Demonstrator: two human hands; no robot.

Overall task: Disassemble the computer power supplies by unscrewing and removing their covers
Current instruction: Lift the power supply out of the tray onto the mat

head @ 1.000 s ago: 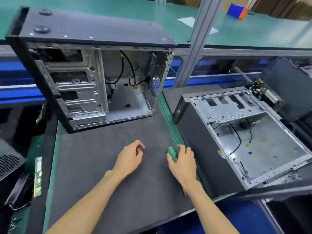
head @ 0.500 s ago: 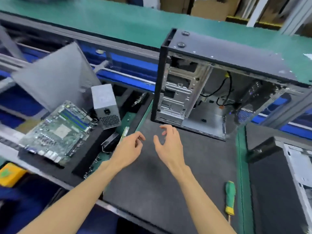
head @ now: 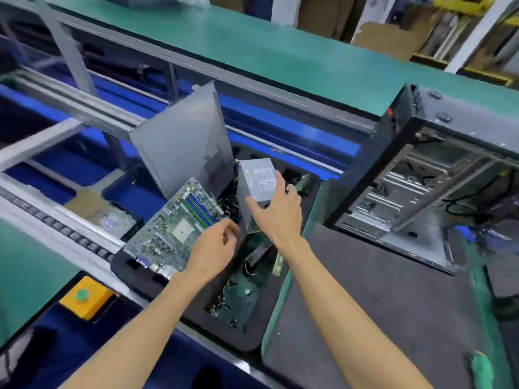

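The power supply point(head: 257, 189) is a plain grey metal box standing on end in the black foam tray point(head: 247, 339), just left of the dark work mat point(head: 393, 318), with a label on its upper face and a perforated vent low on its near side. I judge it to be rigid and fairly heavy for its bulk, with smooth sheet-metal faces that could slip and hard edges. A loom of cables seems to trail from its far side, dark and tangled there, and could snag on lifting. My right hand point(head: 276, 207) is on it, fingers spread over the top face and curling round the right edge, so I read it as taking hold of the box, though how firm that hold is I cannot tell. My left hand point(head: 214, 248) hovers near the lower left, fingers loosely curled and holding nothing, over the corner of the motherboard point(head: 175, 230) that lies tilted in the same tray. I would grasp the box across opposite side walls, with the left hand under its base, and keep it clear of that fragile board. A grey side panel point(head: 179, 147) leans behind, and the open computer case point(head: 438, 175) stands on the mat to the right.
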